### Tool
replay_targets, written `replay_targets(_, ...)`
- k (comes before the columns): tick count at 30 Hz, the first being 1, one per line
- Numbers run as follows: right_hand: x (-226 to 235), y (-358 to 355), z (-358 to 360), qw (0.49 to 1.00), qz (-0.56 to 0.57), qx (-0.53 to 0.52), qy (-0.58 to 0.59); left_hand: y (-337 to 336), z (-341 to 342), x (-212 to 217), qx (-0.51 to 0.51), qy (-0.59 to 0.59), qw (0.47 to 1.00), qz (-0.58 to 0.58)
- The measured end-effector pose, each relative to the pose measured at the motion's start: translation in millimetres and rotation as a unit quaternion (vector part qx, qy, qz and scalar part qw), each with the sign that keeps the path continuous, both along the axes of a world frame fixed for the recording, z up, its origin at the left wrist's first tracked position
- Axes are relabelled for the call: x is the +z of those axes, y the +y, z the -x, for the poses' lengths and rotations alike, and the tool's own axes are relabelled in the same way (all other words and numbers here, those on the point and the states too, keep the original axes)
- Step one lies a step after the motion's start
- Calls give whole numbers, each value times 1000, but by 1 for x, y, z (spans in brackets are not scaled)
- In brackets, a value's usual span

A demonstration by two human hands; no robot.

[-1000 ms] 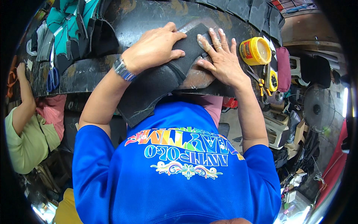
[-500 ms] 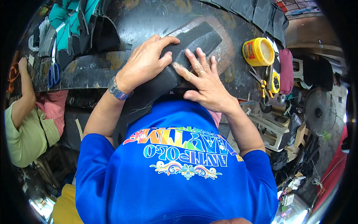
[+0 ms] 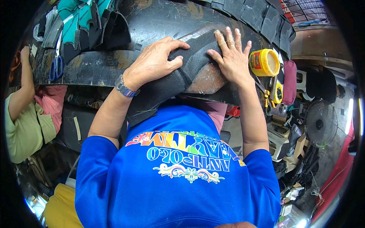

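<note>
Nearest: blue shirt (image 3: 178, 197) of the wearer. Black fabric piece (image 3: 157, 91) runs from past the near edge of the bench (image 3: 163, 24) up onto a smeared brownish sheet (image 3: 209, 79). Left hand (image 3: 154, 60) lies on the fabric, thumb and forefinger parted by a narrow gap; cannot tell whether it grips. Right hand (image 3: 234, 60) flat, fingers spread wide, palm down at the fabric's upper right end. Right of it, orange-handled scissors (image 3: 267, 99) and an open yellow tub (image 3: 262, 62). Far left, blue-handled scissors (image 3: 56, 69), then teal pieces (image 3: 76, 24). Far right edge: dark panels (image 3: 255, 10) in a row.
</note>
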State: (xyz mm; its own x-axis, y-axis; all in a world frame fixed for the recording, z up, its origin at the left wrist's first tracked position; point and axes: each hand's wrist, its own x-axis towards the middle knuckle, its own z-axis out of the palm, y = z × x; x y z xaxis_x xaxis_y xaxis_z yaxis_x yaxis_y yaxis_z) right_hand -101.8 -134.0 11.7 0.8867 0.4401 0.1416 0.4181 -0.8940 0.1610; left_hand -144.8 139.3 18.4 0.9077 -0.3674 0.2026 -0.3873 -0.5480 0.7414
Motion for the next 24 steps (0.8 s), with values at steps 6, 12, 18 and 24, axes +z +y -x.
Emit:
replay_targets(6, 4, -2, -12, 999, 23, 39, 5, -1, -1, -1, -1, -18, 1000, 11)
replay_targets(12, 9, 7, 4, 994, 22, 84, 60, -1, -1, -5, 6, -10, 1000, 20)
replay_targets(18, 13, 11, 15, 986, -28, 117, 115, -1, -3, -5, 0, -31, 1000, 1)
replay_targets(24, 7, 1, -4, 988, -66, 62, 122, -1, -1, -2, 3, -21, 1000, 2)
